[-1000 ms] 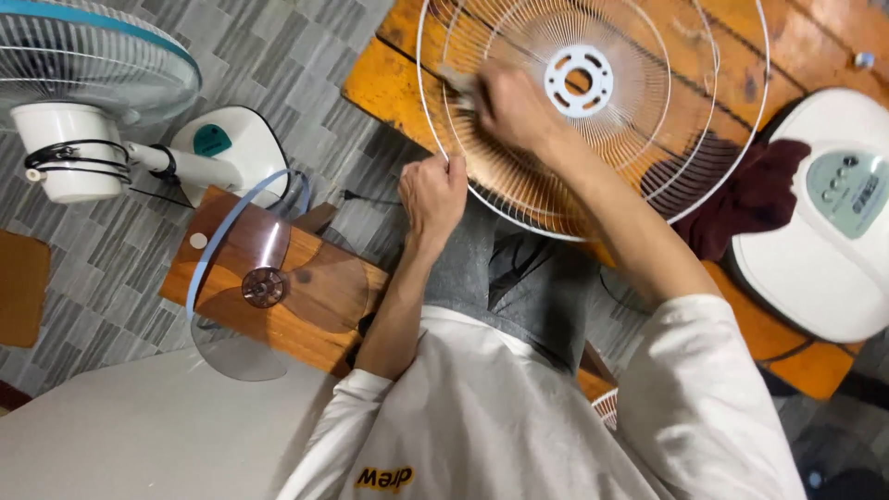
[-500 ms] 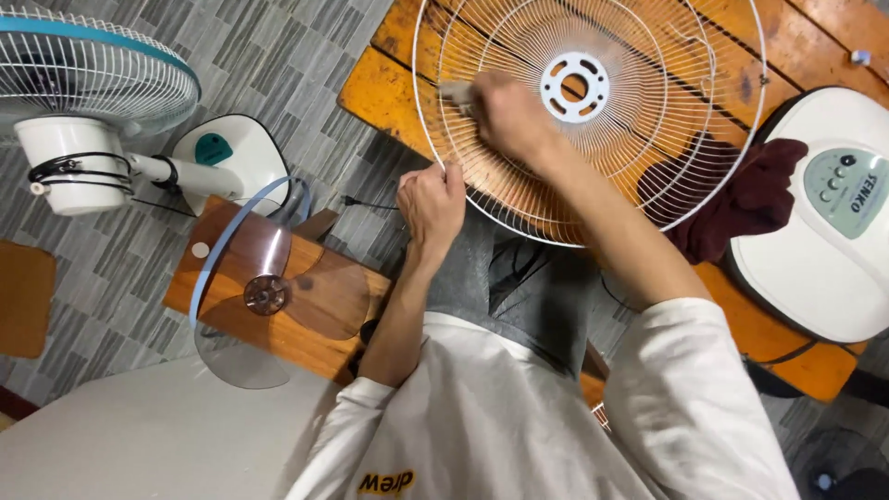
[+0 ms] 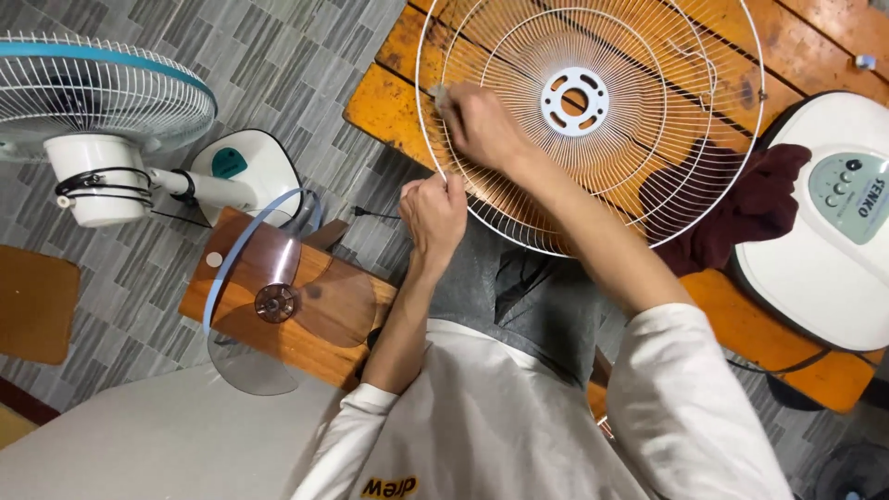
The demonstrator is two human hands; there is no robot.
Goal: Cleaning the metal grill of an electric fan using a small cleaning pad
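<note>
A round white wire fan guard lies tilted over the orange wooden table, its near rim resting toward my lap. My left hand grips the guard's near rim with closed fingers. My right hand presses a small pale object, mostly hidden under the fingers, against the wires on the guard's left side. What that object is I cannot make out. The guard's white centre plate sits to the right of my right hand.
A standing fan with a blue-rimmed guard lies on the tiled floor at left beside its white base. A clear fan blade rests on a small wooden stool. A dark red cloth and a white fan base sit at right.
My right hand has slid slightly along the guard's left side wires. My left hand keeps its grip on the rim. The view has shifted a little.
</note>
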